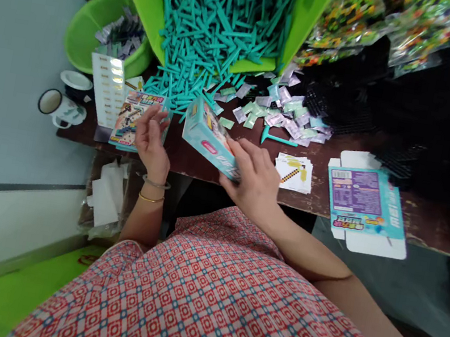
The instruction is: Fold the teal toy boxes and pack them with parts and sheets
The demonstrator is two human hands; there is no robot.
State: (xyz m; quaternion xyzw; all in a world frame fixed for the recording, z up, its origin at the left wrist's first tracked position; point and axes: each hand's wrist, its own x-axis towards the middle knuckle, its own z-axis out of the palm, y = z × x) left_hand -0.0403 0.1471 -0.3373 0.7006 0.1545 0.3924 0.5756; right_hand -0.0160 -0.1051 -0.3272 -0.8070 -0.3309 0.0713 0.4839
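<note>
- Right hand (252, 176): near centre, thumb and fingers clamped on the near right end of a tilted blue box (211, 134); the one-ended hold could let it swing or slip.
- Left hand (153, 136): left of the box, apart from it, fingers loosely curled, seemingly bare; lends no support.
- Flat carton (358, 196): right, flap past the near table (318, 193) edge; a brushing arm might drop it.
- Picture cards (295, 174): right of the box, loosely stacked; a low sweep might scatter them.
- Booklets (125, 120): left, by the left hand, contact unclear; a nudge could slide them.
- Sachets (274, 119): farther, loose; could mingle with teal sticks (223, 24), far, heaped from a green bin (307, 27).
</note>
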